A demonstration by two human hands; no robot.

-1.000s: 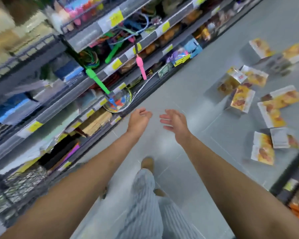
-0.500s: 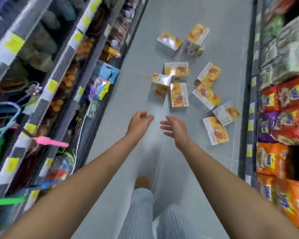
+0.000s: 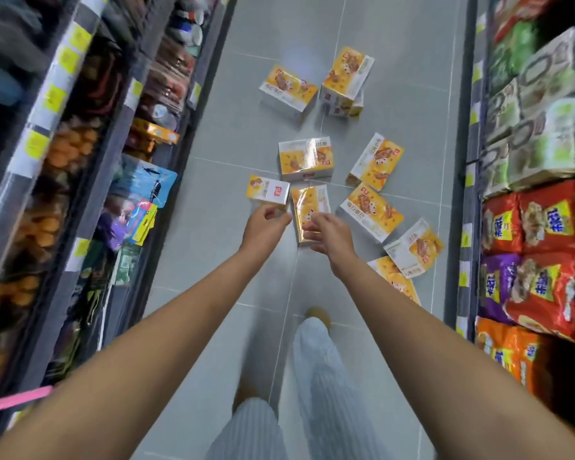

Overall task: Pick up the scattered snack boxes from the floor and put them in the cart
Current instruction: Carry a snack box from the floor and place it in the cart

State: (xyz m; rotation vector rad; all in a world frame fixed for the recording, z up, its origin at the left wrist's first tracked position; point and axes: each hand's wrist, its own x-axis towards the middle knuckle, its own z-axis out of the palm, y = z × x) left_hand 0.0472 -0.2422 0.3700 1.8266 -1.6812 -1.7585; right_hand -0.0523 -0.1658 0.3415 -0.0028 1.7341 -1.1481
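Two bare hands reach out over the grey floor [image 3: 213,167], the left hand [image 3: 265,224] loosely curled and the right hand [image 3: 326,232] slack-fingered, neither holding anything. Nine yellow snack boxes [image 3: 372,212] lie scattered on the floor around and beyond them. The right forearm half hides the nearest, the right fingers overlap another, and the farthest may cover a tenth.

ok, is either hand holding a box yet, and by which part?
Nothing held. Left hand and right hand reach out loosely curled above the snack boxes on the floor.
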